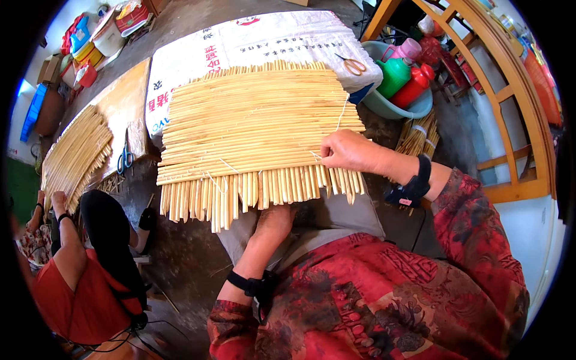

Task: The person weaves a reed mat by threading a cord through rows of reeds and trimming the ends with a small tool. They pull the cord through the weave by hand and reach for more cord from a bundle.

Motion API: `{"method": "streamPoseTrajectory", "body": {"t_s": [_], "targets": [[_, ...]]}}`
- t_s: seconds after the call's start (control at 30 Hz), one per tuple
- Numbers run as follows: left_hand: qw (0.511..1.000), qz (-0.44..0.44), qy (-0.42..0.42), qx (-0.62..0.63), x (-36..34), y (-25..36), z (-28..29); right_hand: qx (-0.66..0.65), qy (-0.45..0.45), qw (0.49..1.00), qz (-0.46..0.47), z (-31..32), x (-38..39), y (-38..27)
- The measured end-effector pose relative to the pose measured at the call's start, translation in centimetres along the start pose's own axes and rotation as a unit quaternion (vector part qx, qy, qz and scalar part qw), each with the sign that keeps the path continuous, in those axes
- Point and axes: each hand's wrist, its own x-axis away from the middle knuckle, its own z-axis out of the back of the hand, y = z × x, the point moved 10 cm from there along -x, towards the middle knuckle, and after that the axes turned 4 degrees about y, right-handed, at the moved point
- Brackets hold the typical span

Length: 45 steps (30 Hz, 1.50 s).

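Note:
A mat of pale straw-coloured stalks point(252, 120), laid side by side and tied with white string, lies before me on a cloth-covered table. Its near edge juts over my lap, with a row of cut stalk ends hanging at a different angle. My right hand point(345, 150) is at the mat's right side, fingers pinched at a short white string point(315, 155). From below, my left hand point(281, 217) reaches under the near edge; its fingers are hidden by the stalks. Loose string ends point(217, 183) stick out along the front rows.
Scissors with brown handles point(354, 66) rest on the white printed sack point(282, 36) covering the table. At right stands a pale blue basin point(414, 111) holding green and red flasks. A co-worker point(84, 294) at left handles another stalk mat point(78, 150), near blue-handled scissors point(125, 160).

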Motion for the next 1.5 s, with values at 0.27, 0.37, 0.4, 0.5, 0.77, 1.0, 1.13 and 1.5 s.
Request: {"method": "streamPoseTrajectory", "body": {"t_s": [0.27,0.37,0.4,0.5,0.77,1.0,1.13,1.5], "targets": [[0.998,-0.026,-0.043,-0.027,1.3,2.7,0.7,0.182,-0.015,0.983,0.022,-1.6,-1.7,-2.6],[0.980,-0.032,-0.192,-0.041,3.5,3.6,-0.7,0.139,0.021,0.990,0.032,-1.4,-1.3,-1.0],[0.982,-0.087,-0.165,0.021,3.6,5.1,0.8,0.111,0.035,0.993,0.037,-1.7,-1.5,0.1],[0.967,-0.118,-0.116,0.193,2.7,8.6,7.8,0.068,0.068,0.995,0.001,-1.7,-1.4,1.9],[0.973,-0.128,0.145,-0.127,-7.1,3.7,6.9,0.026,0.096,0.995,-0.019,-2.7,-2.6,3.1],[0.981,-0.095,0.107,-0.128,-7.2,4.9,7.0,0.093,0.087,0.992,-0.012,-0.8,-1.5,1.8],[0.984,-0.085,0.107,-0.112,-6.5,5.1,7.5,0.110,0.098,0.988,0.047,-0.9,-0.9,0.3],[0.966,-0.129,0.165,-0.153,-8.1,3.7,7.0,0.035,-0.115,0.992,-0.039,-3.0,-4.1,2.3]]}}
